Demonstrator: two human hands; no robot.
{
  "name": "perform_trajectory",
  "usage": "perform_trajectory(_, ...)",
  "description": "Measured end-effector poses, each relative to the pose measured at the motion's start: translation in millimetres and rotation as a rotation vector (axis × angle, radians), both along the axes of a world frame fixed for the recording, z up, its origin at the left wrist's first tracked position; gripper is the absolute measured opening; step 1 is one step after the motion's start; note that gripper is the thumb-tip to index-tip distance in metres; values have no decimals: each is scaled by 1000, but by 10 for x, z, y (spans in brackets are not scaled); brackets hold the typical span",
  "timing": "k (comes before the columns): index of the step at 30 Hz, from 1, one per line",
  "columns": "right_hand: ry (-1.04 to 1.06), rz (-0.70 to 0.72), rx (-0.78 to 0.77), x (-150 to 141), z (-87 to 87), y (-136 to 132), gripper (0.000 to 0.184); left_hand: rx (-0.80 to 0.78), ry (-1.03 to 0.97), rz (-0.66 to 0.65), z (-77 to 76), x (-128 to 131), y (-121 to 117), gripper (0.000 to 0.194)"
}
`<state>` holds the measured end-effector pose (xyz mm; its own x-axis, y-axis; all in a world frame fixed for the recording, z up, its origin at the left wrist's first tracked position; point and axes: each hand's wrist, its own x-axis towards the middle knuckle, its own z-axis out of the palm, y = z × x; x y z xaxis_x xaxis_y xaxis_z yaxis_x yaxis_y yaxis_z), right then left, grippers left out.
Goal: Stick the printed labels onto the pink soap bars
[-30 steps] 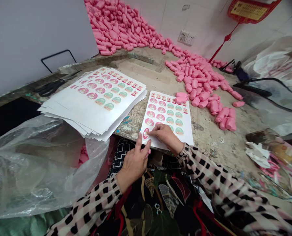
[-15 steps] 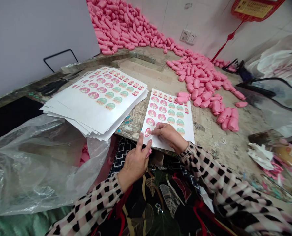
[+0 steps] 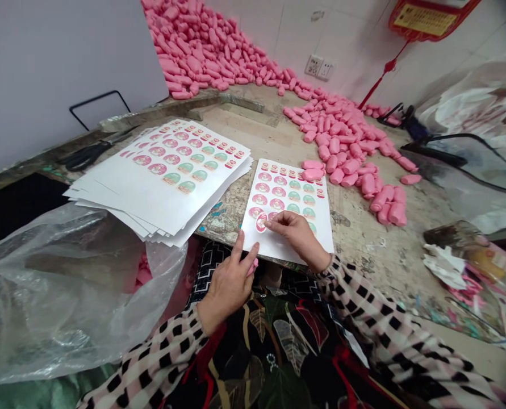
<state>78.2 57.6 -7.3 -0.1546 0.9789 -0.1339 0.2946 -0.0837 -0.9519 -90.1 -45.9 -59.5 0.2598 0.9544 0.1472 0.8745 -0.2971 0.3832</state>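
A sticker sheet (image 3: pixel 287 244) with rows of pink and green oval labels lies at the table's front edge. Pinched between the thumb and forefinger of my right hand (image 3: pixel 297 233) is one pink oval sticker (image 3: pixel 260 222), over the sheet's lower left part. My left hand (image 3: pixel 229 281) is at the near left corner, two digits stretched to the paper. Its other fingers curl around a small pink capsule-shaped piece (image 3: pixel 253 265), mostly hidden. Another pink piece (image 3: pixel 312 173) rests on the sheet's far right part.
To the left lies a stack of sticker sheets (image 3: pixel 150 196), with black scissors (image 3: pixel 86 154) beyond it. Pink pieces (image 3: pixel 350 147) spread along the wall and right side. A clear plastic bag (image 3: pixel 74 295) hangs at the left front; paper scraps (image 3: pixel 444 264) lie at right.
My right hand has lifted the pink oval sticker from the sheet's lower left and moved it slightly up and right. My left hand stays at the corner.
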Motion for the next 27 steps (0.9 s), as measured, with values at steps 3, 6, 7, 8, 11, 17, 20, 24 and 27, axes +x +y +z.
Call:
perform_trajectory(3, -232, -54, 135, 48, -8, -46, 28, 31, -161, 27, 62, -94, -6, 47)
perform_trajectory(6, -286, -71, 211, 64, 41, -117, 27, 46, -471, 148, 199, -181, 4, 45)
perform_trajectory(7, -273, -68, 228, 52, 67, -153, 26, -16, -626, 198, 259, -196, 17, 43)
perform_trajectory(8, -252, -58, 240, 33, 95, -194, 26, -119, -811, 243, 323, -201, 37, 41)
perform_trajectory(11, -163, -4, 258, -54, 185, -337, 24, -553, -1435, 302, 505, -165, 142, 45)
perform_trajectory(17, -97, 98, 268, -154, 295, -518, 23, -922, -1952, 349, 657, -17, 356, 28)
perform_trajectory(20, -112, 119, 283, -141, 281, -534, 24, -1001, -1940, 351, 638, 36, 382, 34)
perform_trajectory(24, -144, 154, 315, -127, 238, -542, 23, -1012, -1940, 309, 578, 61, 385, 38)
perform_trajectory(27, -170, 173, 327, -130, 216, -547, 21, -999, -1925, 311, 551, 58, 391, 40)
